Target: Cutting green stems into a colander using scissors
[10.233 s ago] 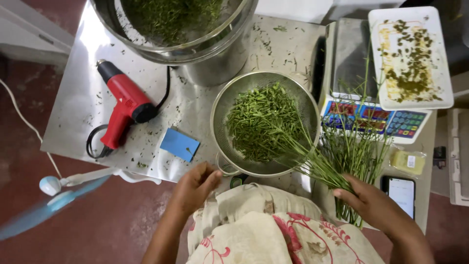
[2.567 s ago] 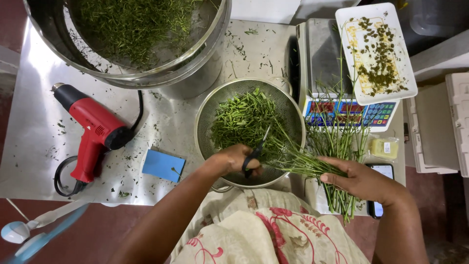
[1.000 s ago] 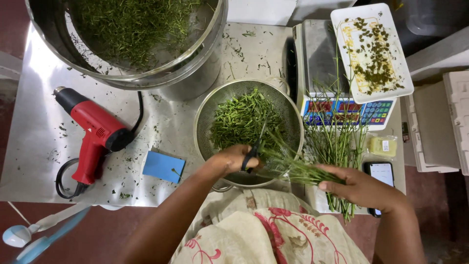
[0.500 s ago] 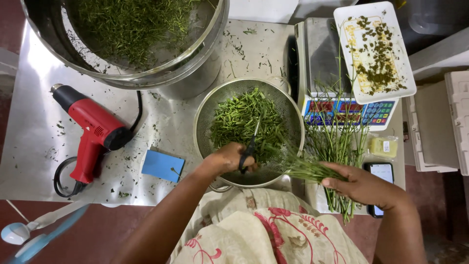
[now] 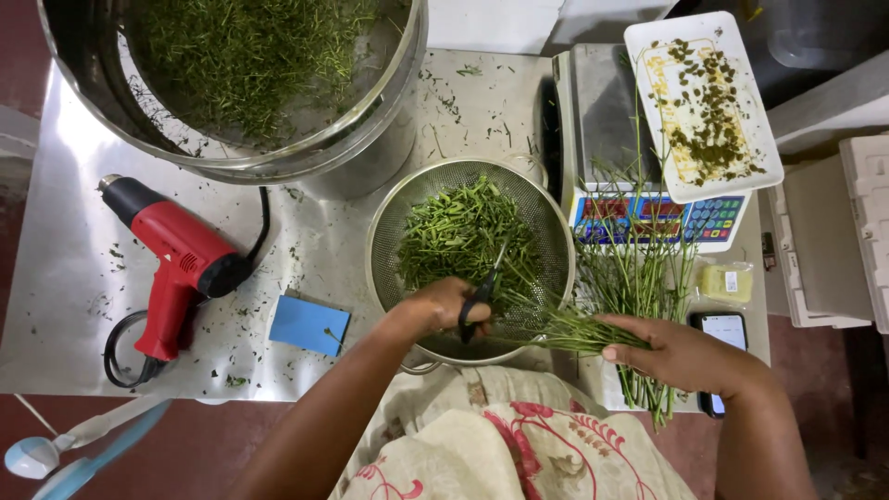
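The left hand (image 5: 443,308) is clamped on black scissors (image 5: 482,294) over the round metal mesh strainer (image 5: 384,231), which holds chopped green stems. The right hand (image 5: 681,354) grips a bundle of thin green stalks (image 5: 579,331), its cut ends pointing toward the blades. A flat blue card (image 5: 309,325) and a red plastic heat gun (image 5: 181,264) lie on the steel table (image 5: 65,185).

A shiny steel table (image 5: 74,278) stands on a dark red floor (image 5: 185,444)
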